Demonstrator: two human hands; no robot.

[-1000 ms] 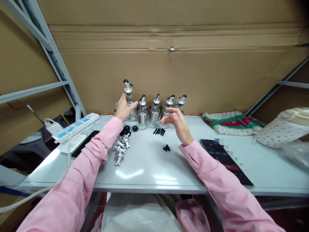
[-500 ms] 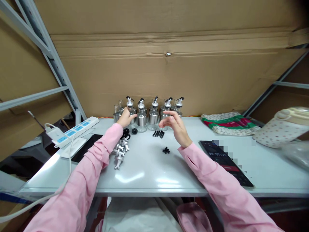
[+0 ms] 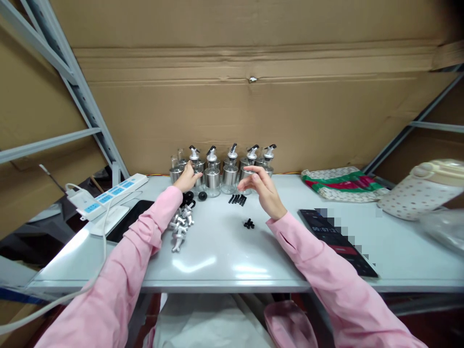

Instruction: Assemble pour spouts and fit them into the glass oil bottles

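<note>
Several glass bottles with metal bands and white-and-black pourers stand along the back of the table. My left hand [image 3: 185,179] is at the leftmost pourer-topped bottle [image 3: 197,182], its thumb across the front and its fingers at the far side. My right hand [image 3: 261,187] hangs open with curved fingers, in front of another bottle [image 3: 248,172] and holding nothing. Between the hands lie short black strips [image 3: 237,199] and a small cluster of black pieces [image 3: 249,224]. Near my left forearm are white pourer parts [image 3: 180,227] and a round black cap [image 3: 202,195].
A power strip [image 3: 112,195] with a white cable and a dark tablet [image 3: 130,222] lie at the left. On the right are a phone-like timer screen [image 3: 335,241], a patterned cloth [image 3: 344,183] and a dotted container [image 3: 416,191]. Cardboard [image 3: 253,111] walls the back.
Both hands keep nearly the same positions at the bottles. The whole view shifts very slightly.
</note>
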